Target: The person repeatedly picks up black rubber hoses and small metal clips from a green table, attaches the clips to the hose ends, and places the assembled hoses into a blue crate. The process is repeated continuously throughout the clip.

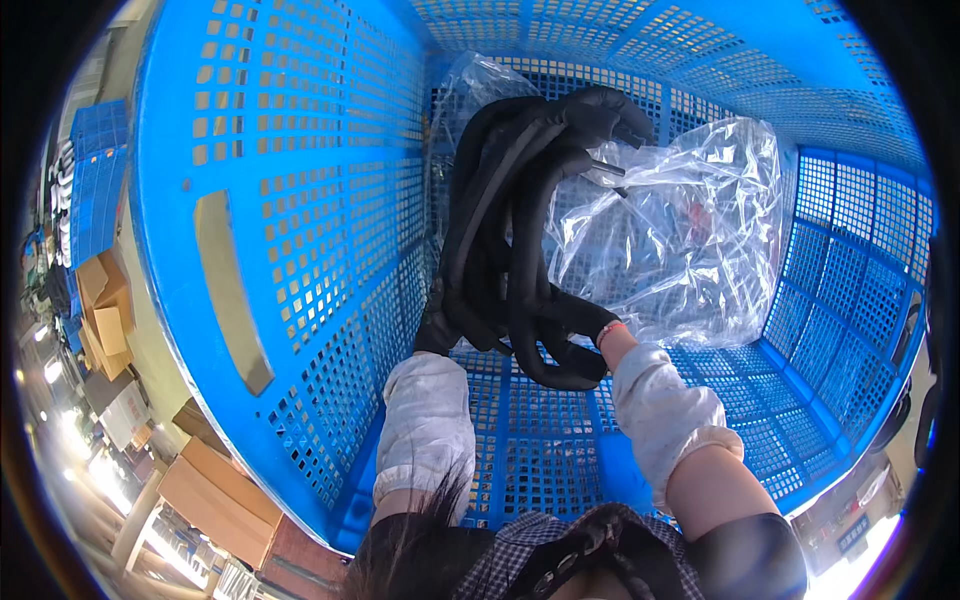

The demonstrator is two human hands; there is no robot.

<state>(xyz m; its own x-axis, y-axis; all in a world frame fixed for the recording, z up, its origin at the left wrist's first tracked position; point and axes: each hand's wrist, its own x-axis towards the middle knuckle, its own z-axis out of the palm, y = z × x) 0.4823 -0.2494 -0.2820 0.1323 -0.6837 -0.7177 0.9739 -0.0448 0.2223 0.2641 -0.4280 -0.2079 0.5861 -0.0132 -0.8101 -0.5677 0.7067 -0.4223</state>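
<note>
Both my arms reach down into a large blue plastic crate (170, 240) with grid-like walls. A bundle of thick, bent black tubes (485, 205), padded-looking and matte, is between my hands. My left hand (437, 328), in a black glove, is closed on the bundle's near left side. From the right, my right hand (578, 312), also black-gloved, grips the near end of the tubes. Black on black, the fingers are hard to make out. Just right of the bundle lies a crumpled clear plastic bag (690, 240), and more clear film (480, 75) shows behind the tubes.
The crate's walls rise on every side of my arms, and its left wall has a long slot (232, 290). Outside, at the left, are cardboard boxes (215, 500), a smaller opened carton (105, 310) and another blue crate (98, 185).
</note>
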